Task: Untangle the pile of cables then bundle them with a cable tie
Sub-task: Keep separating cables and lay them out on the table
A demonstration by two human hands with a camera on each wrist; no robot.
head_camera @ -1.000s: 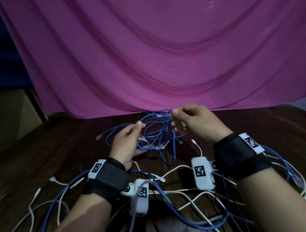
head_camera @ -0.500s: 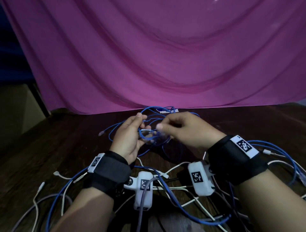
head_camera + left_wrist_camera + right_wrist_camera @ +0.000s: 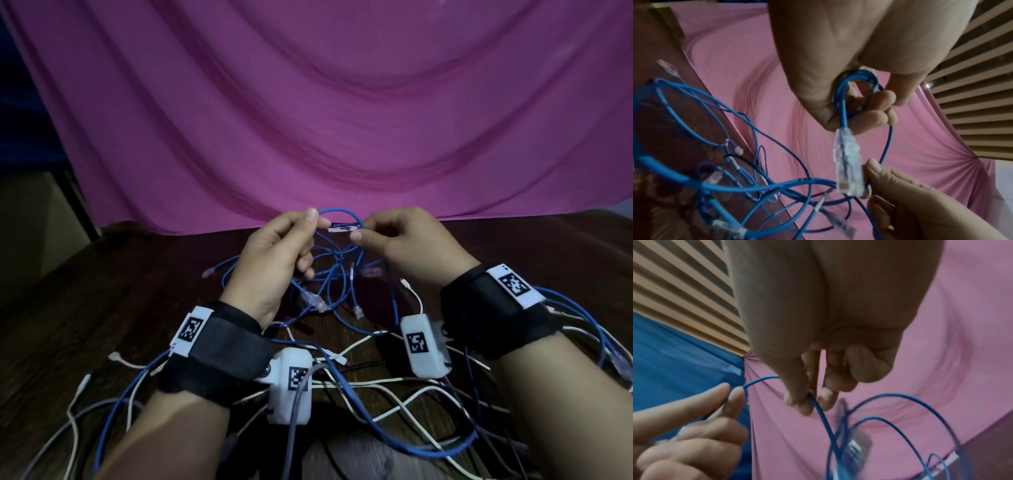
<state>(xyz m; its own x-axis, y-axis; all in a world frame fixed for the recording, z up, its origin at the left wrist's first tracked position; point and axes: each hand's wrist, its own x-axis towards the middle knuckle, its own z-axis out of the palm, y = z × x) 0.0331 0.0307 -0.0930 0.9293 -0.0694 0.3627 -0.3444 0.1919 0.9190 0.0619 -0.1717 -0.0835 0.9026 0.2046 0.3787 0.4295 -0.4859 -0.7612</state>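
Note:
A tangle of thin blue cables (image 3: pixel 337 274) with clear plugs hangs over the dark wooden table (image 3: pixel 102 308), part of it lifted. My left hand (image 3: pixel 303 231) pinches a blue strand between thumb and forefinger; its lower fingers curl round more loops (image 3: pixel 857 84), and a clear plug (image 3: pixel 847 162) dangles below them. My right hand (image 3: pixel 363 229) pinches the same strand a short way to the right, at a small white label (image 3: pixel 344 228). In the right wrist view the blue cable (image 3: pixel 822 417) runs down out of my right hand (image 3: pixel 807 400). No cable tie is in view.
Loose white, grey and thicker blue cables (image 3: pixel 376 387) sprawl over the near part of the table under my forearms. A pink cloth (image 3: pixel 342 120) hangs behind the table's far edge. A beige box-like surface (image 3: pixel 30 212) stands at the far left.
Both hands have risen from the tangle and drawn slightly apart, lifting one blue strand between them. The rest of the tangle now hangs lower beneath the hands.

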